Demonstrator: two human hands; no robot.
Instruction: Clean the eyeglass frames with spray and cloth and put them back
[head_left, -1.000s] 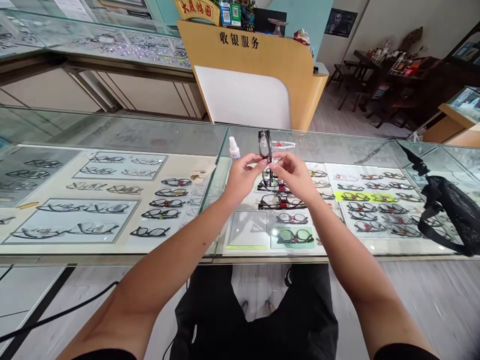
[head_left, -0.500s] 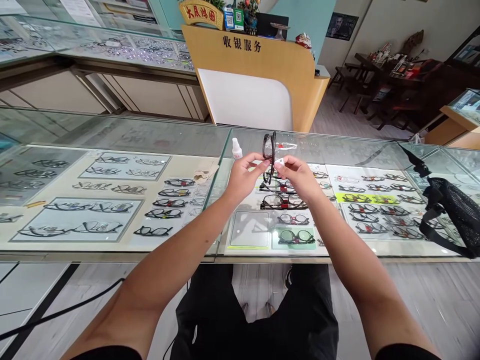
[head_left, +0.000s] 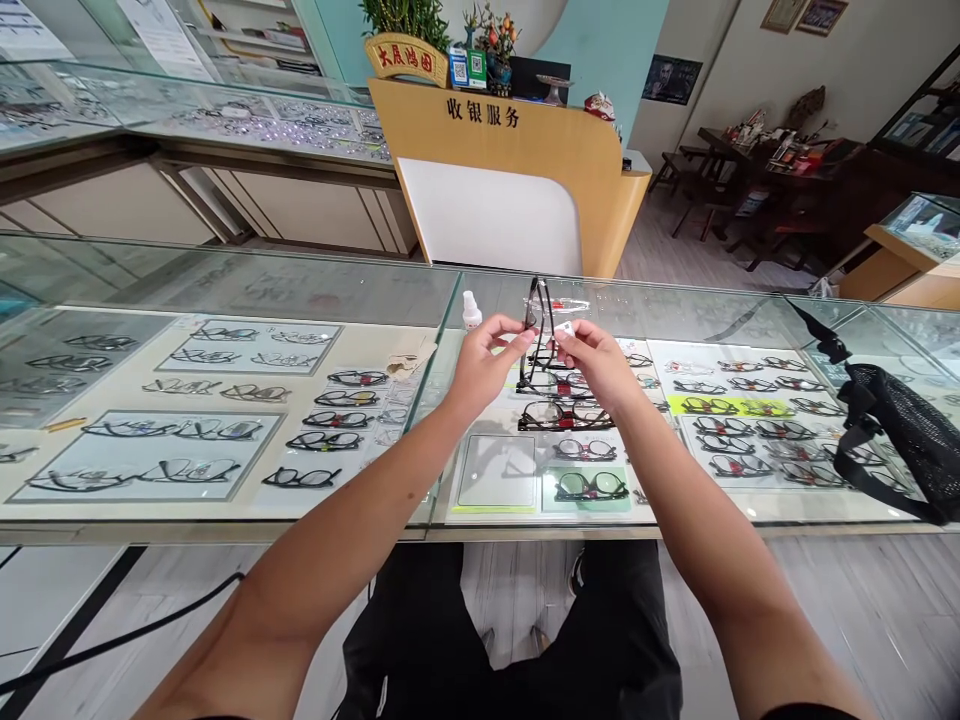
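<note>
Upright over the glass counter is a dark-framed pair of eyeglasses [head_left: 535, 292], turned nearly edge-on. The thumb and fingers of my left hand [head_left: 487, 362] pinch it from the left side. My right hand [head_left: 598, 362] is closed on a small white piece [head_left: 568, 328] just right of the frame; whether it is paper or cloth I cannot tell. Whether the right fingertips also touch the eyeglasses is unclear. A white spray bottle [head_left: 471, 311] stands on the counter beyond my left hand.
Rows of eyeglasses [head_left: 574, 414] lie in the glass display counter [head_left: 225, 528]. A crumpled tan cloth [head_left: 409, 358] is left of my hands, and a black mesh bag [head_left: 896, 430] rests at the right. A wooden cashier desk [head_left: 611, 170] stands beyond.
The eyeglasses have turned in my left fingers, from the lens side showing to a narrower edge-on angle. The view has tilted up slightly. Both hands stay close together.
</note>
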